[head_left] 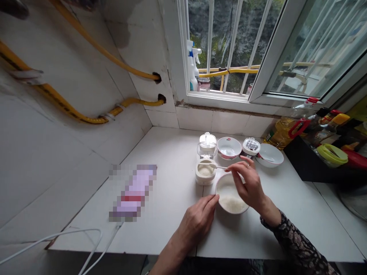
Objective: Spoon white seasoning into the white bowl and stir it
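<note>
My right hand [250,187] pinches the handle of a small white spoon [220,167]. The spoon's tip reaches into an open white seasoning jar [205,178], which holds pale granules; its clear-edged lid [207,147] is swung up at the back. Just in front of the jar and to its right stands a white bowl [223,187] with a mound of whitish granules [233,203] inside, partly covered by my right hand. At the bowl's left rim, my left hand [197,218] grips with its fingers together; its thumb is hard to make out.
Behind are a patterned bowl [229,147], a lidded jar [251,147] and another white bowl [270,156]. An oil bottle [282,130] stands by a black rack [298,158] of condiments at right. A blurred purple phone-like object [139,187] with a white cable [99,244] lies left.
</note>
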### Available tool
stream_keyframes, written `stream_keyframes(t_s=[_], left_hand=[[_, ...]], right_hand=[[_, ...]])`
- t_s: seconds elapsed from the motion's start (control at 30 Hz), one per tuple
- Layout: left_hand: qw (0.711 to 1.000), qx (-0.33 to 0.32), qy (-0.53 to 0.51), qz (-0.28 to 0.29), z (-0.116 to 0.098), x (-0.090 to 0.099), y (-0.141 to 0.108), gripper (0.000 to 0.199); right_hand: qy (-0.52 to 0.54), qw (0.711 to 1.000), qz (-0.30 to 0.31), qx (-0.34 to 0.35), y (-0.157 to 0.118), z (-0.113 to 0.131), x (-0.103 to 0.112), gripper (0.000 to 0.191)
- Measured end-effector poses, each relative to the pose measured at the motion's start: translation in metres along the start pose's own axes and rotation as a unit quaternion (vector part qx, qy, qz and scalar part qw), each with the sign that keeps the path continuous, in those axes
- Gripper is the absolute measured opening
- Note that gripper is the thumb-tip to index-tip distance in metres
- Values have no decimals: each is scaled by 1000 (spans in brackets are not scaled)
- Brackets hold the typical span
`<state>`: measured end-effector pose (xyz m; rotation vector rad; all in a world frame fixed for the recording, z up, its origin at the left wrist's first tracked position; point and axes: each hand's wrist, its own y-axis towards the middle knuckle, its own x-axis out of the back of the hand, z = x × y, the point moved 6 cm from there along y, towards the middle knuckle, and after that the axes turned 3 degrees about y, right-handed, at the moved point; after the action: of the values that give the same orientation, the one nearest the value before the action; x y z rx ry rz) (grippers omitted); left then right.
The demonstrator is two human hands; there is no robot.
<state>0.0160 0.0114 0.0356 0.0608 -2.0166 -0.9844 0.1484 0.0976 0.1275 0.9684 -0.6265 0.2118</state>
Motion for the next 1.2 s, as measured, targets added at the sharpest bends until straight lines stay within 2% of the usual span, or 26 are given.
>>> stream_keyframes(t_s=[0.07, 0.13, 0.33, 0.5, 0.6, 0.73, 0.83, 0.97, 1.07, 1.2], left_hand=[[1000, 2, 1, 0, 0, 0, 0, 39], [1000, 1, 2, -3, 0, 0, -1, 38], [1000, -2, 5, -2, 1, 0, -1, 38], [1000, -1, 4, -2, 1, -1, -2, 40], [1000, -2, 4, -6, 1, -1, -1, 38], [1000, 0, 2, -2, 1, -1, -1, 39], [1000, -2, -1, -5, 1, 0, -1, 38], [1000, -2, 4, -5, 1, -1, -2, 37], [1000, -3, 6, -5, 1, -2, -2, 38], [1000, -3, 10, -2, 1, -2, -2, 38]], right_hand=[[-2, 999, -23, -31, -2, -5, 15, 19], [-19, 999, -21, -47, -5, -9, 28, 17], [-108, 992, 67, -9, -19, -10, 44, 17], [-208, 970, 127, 17, -31, -2, 34, 19], [-205, 967, 152, 18, -36, 1, 22, 20], [-145, 981, 127, 3, -32, 3, 18, 18], [-170, 979, 107, 19, -25, 4, 21, 17], [-232, 959, 151, 59, -26, 6, 15, 21], [-190, 966, 172, 36, -32, 5, 10, 20], [-103, 986, 127, -24, -32, -4, 13, 18]])
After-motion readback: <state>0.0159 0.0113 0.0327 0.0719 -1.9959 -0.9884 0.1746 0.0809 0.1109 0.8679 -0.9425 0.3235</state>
